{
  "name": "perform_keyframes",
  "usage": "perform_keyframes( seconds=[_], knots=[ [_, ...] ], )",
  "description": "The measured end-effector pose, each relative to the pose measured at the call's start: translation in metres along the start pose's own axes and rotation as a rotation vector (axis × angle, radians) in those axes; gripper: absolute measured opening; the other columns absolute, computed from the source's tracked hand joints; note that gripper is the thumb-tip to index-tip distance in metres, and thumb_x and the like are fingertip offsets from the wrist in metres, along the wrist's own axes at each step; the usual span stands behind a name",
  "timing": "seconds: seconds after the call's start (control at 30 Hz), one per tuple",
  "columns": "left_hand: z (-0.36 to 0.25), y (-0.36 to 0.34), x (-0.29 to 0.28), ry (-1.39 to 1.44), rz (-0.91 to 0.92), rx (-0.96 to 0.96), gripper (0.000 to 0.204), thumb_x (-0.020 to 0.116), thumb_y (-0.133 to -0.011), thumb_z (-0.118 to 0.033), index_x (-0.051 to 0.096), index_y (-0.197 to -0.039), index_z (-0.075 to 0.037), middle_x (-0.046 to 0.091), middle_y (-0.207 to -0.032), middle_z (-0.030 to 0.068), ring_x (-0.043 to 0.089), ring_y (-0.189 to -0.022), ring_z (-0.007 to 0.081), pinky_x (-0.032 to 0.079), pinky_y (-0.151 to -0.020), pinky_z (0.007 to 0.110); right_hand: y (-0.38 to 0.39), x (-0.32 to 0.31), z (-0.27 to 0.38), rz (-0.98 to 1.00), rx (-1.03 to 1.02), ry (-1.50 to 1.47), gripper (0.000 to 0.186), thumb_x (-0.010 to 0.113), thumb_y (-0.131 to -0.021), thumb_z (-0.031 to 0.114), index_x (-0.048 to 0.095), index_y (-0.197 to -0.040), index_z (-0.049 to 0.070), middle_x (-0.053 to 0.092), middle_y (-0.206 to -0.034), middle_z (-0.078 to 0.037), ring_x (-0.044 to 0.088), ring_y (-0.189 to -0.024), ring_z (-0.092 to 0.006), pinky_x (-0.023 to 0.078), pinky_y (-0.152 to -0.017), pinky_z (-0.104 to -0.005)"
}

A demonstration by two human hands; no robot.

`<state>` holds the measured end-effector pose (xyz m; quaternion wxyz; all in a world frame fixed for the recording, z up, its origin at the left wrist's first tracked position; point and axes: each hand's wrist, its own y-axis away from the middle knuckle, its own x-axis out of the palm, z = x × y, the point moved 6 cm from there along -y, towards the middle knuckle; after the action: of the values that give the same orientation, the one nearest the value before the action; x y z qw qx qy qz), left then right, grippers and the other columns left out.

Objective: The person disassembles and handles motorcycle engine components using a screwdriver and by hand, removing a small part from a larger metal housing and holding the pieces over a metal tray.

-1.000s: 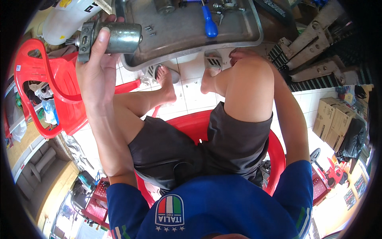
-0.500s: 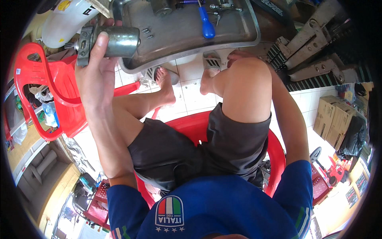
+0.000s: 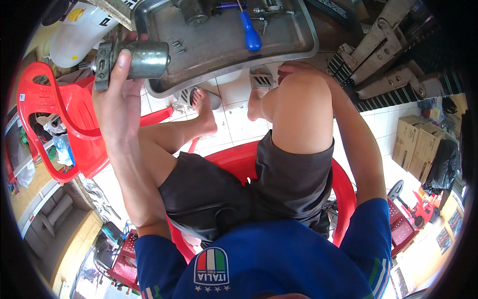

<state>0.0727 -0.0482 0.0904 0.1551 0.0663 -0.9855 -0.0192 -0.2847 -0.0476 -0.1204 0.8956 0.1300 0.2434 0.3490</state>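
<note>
My left hand (image 3: 118, 94) holds up a small metal starter motor (image 3: 142, 59), its thumb across the cylindrical body. The body lies sideways, with a mounting bracket and toothed shaft pointing left. It hangs over the near left edge of a grey metal tray (image 3: 224, 62). In the tray are a blue-handled screwdriver (image 3: 250, 33), several small screws (image 3: 178, 47), a metal cylinder (image 3: 195, 14) and small metal parts (image 3: 271, 9). My right hand (image 3: 294, 68) is against the far side of my right knee, which hides most of it; its fingers are hard to make out.
A red plastic chair (image 3: 64, 117) stands at the left, and I sit on another red chair (image 3: 347, 209). A white cylinder (image 3: 79, 35) is beyond the tray's left end. Metal brackets (image 3: 383, 55) stand at the right, with cardboard boxes (image 3: 416, 144) farther out.
The whole view has shifted a little, so the tray appears slightly farther left. My left hand still holds the starter motor in nearly the same pose. My right hand stays at the knee.
</note>
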Motion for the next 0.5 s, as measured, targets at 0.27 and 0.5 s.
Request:
perform_keyframes(
  seconds=[0.27,0.5],
  knots=[
    [-0.001,0.008,0.007,-0.036,0.002,-0.010,0.052,0.064,-0.092,-0.009,0.042,-0.137,0.005,0.057,-0.130,0.0172,0.055,-0.123,0.0297,0.045,-0.104,0.047,0.019,-0.009,-0.010,-0.068,0.398,-0.682,0.038,0.061,-0.092,0.032,0.062,-0.114,0.001,0.064,-0.115,-0.011,0.061,-0.104,-0.0186,0.048,-0.091,-0.0334],
    [0.002,0.006,0.004,-0.016,0.017,-0.013,0.052,0.065,-0.091,-0.007,0.043,-0.136,0.006,0.057,-0.128,0.0182,0.057,-0.119,0.0286,0.048,-0.101,0.046,0.026,0.000,0.019,-0.062,0.354,-0.593,0.041,0.062,-0.093,0.030,0.062,-0.120,-0.001,0.062,-0.122,-0.012,0.060,-0.107,-0.0180,0.049,-0.090,-0.0331]
  ],
)
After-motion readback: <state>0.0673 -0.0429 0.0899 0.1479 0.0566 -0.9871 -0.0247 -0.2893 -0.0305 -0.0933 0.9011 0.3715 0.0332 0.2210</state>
